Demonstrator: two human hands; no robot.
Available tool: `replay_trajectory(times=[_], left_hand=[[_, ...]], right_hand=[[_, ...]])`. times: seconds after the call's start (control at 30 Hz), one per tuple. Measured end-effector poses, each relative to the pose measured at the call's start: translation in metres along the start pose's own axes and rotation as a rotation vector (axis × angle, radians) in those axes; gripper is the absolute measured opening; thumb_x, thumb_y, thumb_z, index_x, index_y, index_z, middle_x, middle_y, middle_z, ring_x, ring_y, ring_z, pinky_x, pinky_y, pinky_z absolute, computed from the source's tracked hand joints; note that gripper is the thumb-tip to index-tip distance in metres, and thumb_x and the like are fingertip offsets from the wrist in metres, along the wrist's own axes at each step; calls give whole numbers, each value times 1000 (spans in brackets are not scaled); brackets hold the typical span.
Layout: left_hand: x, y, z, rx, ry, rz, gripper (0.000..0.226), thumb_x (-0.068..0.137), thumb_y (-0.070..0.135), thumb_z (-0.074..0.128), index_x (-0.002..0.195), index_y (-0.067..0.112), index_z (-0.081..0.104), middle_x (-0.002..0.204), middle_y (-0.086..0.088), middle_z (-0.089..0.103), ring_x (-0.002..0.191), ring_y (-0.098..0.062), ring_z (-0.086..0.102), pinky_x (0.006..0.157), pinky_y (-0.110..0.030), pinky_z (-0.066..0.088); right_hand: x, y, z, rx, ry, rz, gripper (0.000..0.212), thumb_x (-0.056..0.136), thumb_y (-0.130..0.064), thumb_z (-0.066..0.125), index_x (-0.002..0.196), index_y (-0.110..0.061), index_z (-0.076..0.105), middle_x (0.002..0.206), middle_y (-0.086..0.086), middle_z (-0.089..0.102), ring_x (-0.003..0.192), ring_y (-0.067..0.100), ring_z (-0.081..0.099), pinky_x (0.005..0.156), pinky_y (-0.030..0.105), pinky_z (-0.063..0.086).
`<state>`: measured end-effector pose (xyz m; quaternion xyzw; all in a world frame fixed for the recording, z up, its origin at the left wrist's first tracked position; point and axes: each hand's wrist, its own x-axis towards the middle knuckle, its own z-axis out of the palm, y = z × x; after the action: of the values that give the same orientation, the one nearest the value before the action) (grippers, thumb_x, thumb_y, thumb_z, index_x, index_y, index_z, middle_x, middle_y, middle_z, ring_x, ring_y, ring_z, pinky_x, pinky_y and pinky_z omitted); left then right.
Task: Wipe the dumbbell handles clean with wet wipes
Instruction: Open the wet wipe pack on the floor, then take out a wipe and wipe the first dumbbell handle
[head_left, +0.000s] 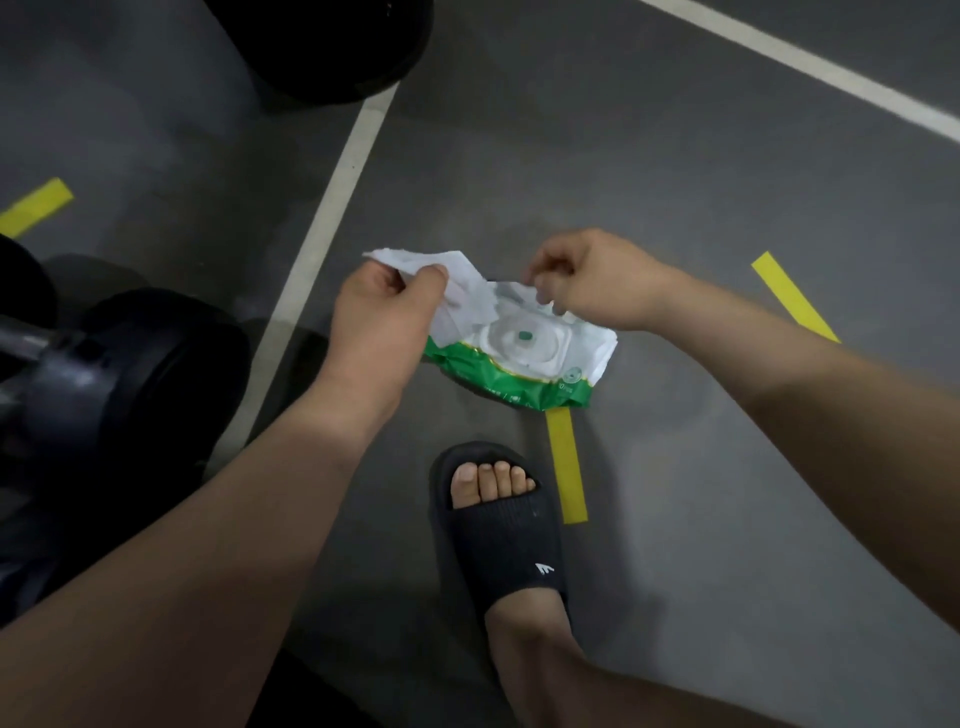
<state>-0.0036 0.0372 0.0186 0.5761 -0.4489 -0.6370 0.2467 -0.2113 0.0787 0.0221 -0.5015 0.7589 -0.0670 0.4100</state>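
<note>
On the floor (675, 182) at left, dumbbell (119, 374) is sitting untouched, handle (23, 347) dim, probably unwiped. Wipes pack (519, 371) is lying mid-floor. Left hand (384, 306) and right hand (587, 280) are pinching one wipe (457, 283) just above it; wiping not started.
</note>
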Motion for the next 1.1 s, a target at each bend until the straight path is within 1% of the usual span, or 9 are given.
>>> replay_trajectory(times=[0.13, 0.27, 0.4, 0.57, 0.67, 0.8, 0.87, 0.97, 1.1], left_hand=[[-2, -4, -7, 2, 16, -29, 24, 81, 24, 63, 99, 10, 72, 99, -8, 77, 98, -23, 73, 96, -51, 56], [-4, -3, -10, 27, 30, -40, 27, 80, 22, 63, 101, 8, 71, 98, -8, 77, 96, -23, 74, 93, -51, 57], [-5, 0, -13, 50, 17, -37, 18, 87, 15, 62, 101, 12, 72, 98, -6, 77, 96, -22, 74, 93, -50, 57], [-8, 13, -20, -22, -38, -59, 29, 80, 17, 60, 107, 12, 70, 105, -10, 76, 103, -26, 72, 99, -54, 53], [-10, 26, -34, -62, -72, -67, 36, 82, 14, 56, 116, 10, 68, 113, -14, 74, 110, -30, 69, 104, -57, 49], [-16, 49, -64, -62, -62, -47, 36, 89, 8, 50, 122, 6, 64, 115, -20, 71, 112, -36, 68, 103, -59, 48], [-21, 60, -81, -30, -30, -19, 31, 90, 10, 53, 117, 8, 67, 110, -19, 73, 107, -35, 70, 101, -60, 50], [-30, 78, -113, 37, -4, 23, 26, 89, 17, 59, 109, 10, 73, 107, -18, 74, 106, -37, 70, 102, -61, 49], [-48, 114, -158, 120, -13, 27, 22, 94, 19, 56, 107, 11, 73, 106, -14, 75, 106, -32, 71, 103, -57, 49]], right_hand=[[-2, 1, 24, -178, -164, -80, 21, 90, -24, 70, 110, -20, 65, 97, -5, 64, 89, 18, 59, 68, 25, 38], [4, 12, 47, -305, -131, -115, 16, 89, -21, 69, 98, -20, 56, 99, 3, 59, 94, 30, 60, 72, 32, 45], [3, 15, 57, -428, -103, -197, 19, 92, -18, 62, 108, -10, 57, 115, 16, 56, 100, 35, 58, 77, 35, 42], [5, 16, 49, -466, -83, -119, 20, 91, -14, 63, 110, -10, 58, 111, 13, 58, 99, 32, 59, 71, 31, 39], [6, -9, 39, -116, 86, -64, 11, 95, -18, 58, 101, -10, 64, 97, 10, 69, 93, 30, 65, 75, 33, 47], [-1, -74, 30, 1066, -123, 76, 33, 104, -42, 48, 121, -15, 58, 82, 6, 65, 74, 20, 63, 71, 33, 50], [-1, -97, 37, 1035, -91, -38, 29, 100, -44, 57, 118, -21, 54, 90, 4, 63, 76, 15, 61, 72, 31, 51], [2, -133, 52, 696, 134, -247, 34, 84, -48, 75, 104, -27, 55, 100, 0, 62, 82, 9, 60, 77, 26, 52], [-9, -198, 49, 563, 108, -381, 21, 84, -38, 79, 83, -22, 66, 87, -1, 68, 70, 3, 58, 65, 14, 44]])
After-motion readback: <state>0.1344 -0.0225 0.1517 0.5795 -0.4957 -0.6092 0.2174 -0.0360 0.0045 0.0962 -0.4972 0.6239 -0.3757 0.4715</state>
